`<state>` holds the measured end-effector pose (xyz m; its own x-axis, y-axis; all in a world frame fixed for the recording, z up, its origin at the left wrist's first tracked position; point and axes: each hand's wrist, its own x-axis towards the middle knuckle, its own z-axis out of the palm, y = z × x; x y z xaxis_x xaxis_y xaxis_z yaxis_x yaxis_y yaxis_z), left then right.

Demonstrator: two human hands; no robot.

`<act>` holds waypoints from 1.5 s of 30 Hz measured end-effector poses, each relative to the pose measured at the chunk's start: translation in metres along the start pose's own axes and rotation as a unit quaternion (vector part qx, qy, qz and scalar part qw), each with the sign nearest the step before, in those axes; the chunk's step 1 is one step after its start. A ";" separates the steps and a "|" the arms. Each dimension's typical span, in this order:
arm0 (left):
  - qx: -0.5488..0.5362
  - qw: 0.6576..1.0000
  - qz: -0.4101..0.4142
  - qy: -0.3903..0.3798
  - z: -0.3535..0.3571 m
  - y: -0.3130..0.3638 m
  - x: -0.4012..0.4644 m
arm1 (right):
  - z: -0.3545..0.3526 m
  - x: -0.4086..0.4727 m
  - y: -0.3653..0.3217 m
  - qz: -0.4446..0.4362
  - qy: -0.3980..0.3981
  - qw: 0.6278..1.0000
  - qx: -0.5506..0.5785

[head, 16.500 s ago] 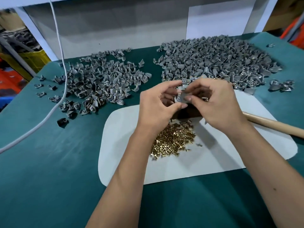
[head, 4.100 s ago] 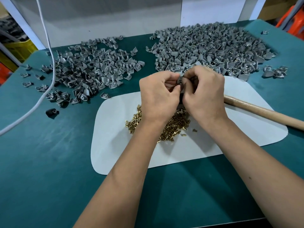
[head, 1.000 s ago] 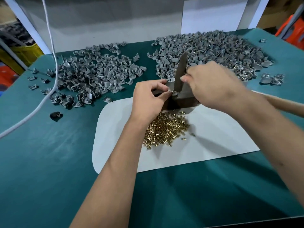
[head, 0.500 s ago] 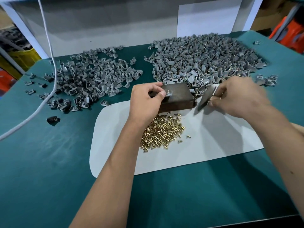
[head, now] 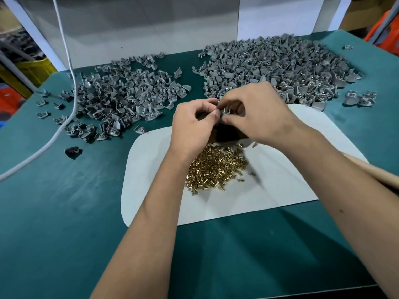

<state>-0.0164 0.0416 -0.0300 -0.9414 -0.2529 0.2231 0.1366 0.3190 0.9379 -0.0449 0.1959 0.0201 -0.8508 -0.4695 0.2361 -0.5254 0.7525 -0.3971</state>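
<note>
My left hand [head: 194, 124] and my right hand [head: 259, 113] meet above a dark block [head: 226, 134] at the far edge of a white mat [head: 269, 190]. Between their fingertips they pinch one small grey plastic part [head: 224, 112]. A heap of small brass rivets [head: 216, 167] lies on the mat just below the hands. Most of the block is hidden under my hands.
A pile of grey parts [head: 129, 100] lies at the back left, a larger pile [head: 280, 67] at the back right. A wooden handle [head: 371, 171] pokes out under my right forearm. A white cable [head: 64, 117] crosses the green table [head: 54, 212] on the left.
My right hand has let go of the hammer and come back left to the block. Both hands now pinch a grey part together; the left hand stayed at the block.
</note>
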 end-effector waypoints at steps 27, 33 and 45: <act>0.257 0.924 -0.150 0.241 -0.101 -0.043 0.016 | 0.039 0.003 -0.082 -0.266 -0.282 0.920 0.062; 0.200 0.922 -0.076 0.323 -0.106 -0.042 0.015 | 0.066 -0.009 -0.095 -0.257 -0.369 0.889 0.089; -0.058 0.946 -0.080 0.309 -0.091 -0.030 0.016 | 0.051 -0.003 -0.074 -0.218 -0.147 0.960 0.096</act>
<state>-0.0071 -0.0551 -0.0302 -0.5982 -0.7864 0.1541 0.0737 0.1375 0.9878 -0.0033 0.1179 0.0041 -0.4970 -0.8513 0.1683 -0.7954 0.3693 -0.4805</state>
